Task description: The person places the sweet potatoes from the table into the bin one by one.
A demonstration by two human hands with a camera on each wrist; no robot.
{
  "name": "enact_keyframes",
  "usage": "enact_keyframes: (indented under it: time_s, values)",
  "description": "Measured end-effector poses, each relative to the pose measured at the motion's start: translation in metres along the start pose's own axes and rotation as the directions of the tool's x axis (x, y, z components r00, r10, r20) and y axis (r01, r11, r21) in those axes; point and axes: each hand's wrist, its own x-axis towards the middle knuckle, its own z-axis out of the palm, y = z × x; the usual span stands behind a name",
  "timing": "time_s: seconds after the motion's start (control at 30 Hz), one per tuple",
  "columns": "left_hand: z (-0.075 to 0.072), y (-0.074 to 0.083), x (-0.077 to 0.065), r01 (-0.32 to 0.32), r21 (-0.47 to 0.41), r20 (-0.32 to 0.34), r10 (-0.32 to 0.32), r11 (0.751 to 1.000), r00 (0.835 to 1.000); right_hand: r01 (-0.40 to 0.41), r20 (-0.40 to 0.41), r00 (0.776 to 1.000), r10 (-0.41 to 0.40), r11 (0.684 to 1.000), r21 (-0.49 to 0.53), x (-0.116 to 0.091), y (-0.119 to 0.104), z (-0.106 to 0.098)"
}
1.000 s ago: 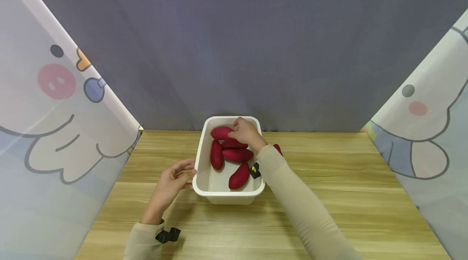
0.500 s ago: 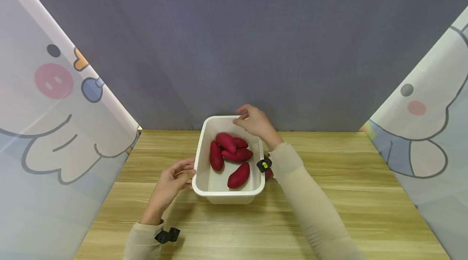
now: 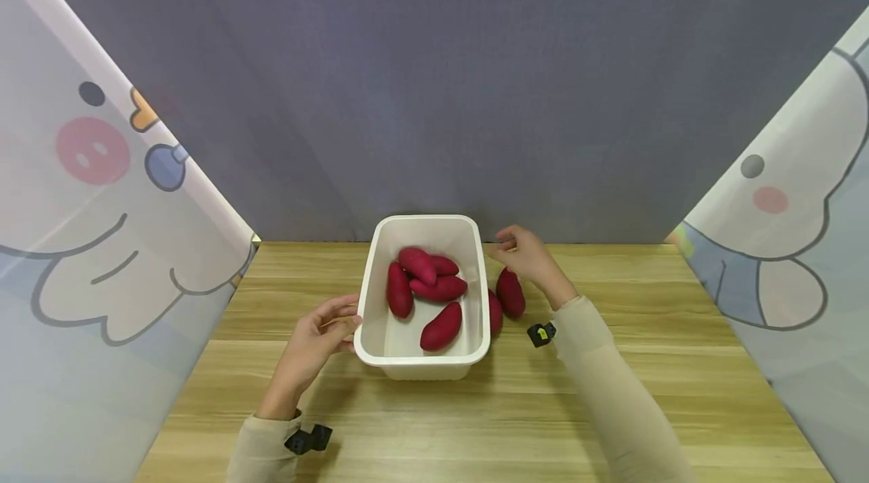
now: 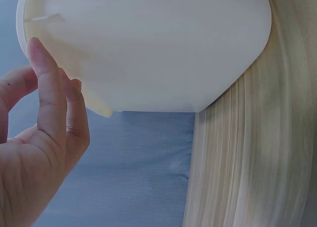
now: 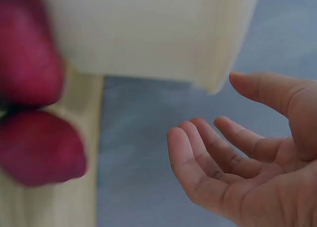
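Note:
A white plastic bin (image 3: 422, 371) stands on the table with several dark red sweet potatoes (image 3: 437, 288) inside, some lying across one another. My left hand (image 3: 314, 339) is at the bin's left side, its relaxed fingers right at the rim; in the left wrist view the fingertips (image 4: 38, 46) meet the outer wall. To the right of the bin, my right hand (image 3: 532, 260) holds nothing, its fingers loosely bent in the right wrist view. Below it lie two more sweet potatoes, the right one (image 3: 511, 294) beside the hand and another (image 3: 495, 313) against the bin, partly hidden by its wall.
The wooden table (image 3: 645, 362) ends at a grey cloth backdrop (image 3: 434, 90) close behind the bin. Cartoon-printed panels flank the table at the left (image 3: 102, 256) and right (image 3: 767, 241).
My right hand let go of a sweet potato inside the bin, rose over the far right rim and moved out to the right. That potato settled on the others. My left hand stayed put.

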Motion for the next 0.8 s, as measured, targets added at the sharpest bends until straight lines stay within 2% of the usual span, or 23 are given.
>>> enact_keyframes:
  time_s: [0.27, 0.67, 0.8]
  values:
    - [0.000, 0.000, -0.001, -0.003, -0.002, 0.002, 0.003, 1.000, 1.000, -0.054, -0.016, 0.998, 0.052, 0.996, -0.075, -0.012, 0.042, 0.003]
    - [0.000, 0.001, -0.001, -0.012, -0.003, 0.012, 0.012, 1.000, 1.000, -0.164, -0.010, 0.986, 0.164, 0.986, -0.041, -0.020, 0.080, 0.013]
    - [0.000, 0.002, -0.001, -0.005, -0.009, 0.008, 0.005, 1.000, 1.000, -0.201, 0.008, 0.980, 0.201, 0.980, 0.011, -0.021, 0.090, 0.019]
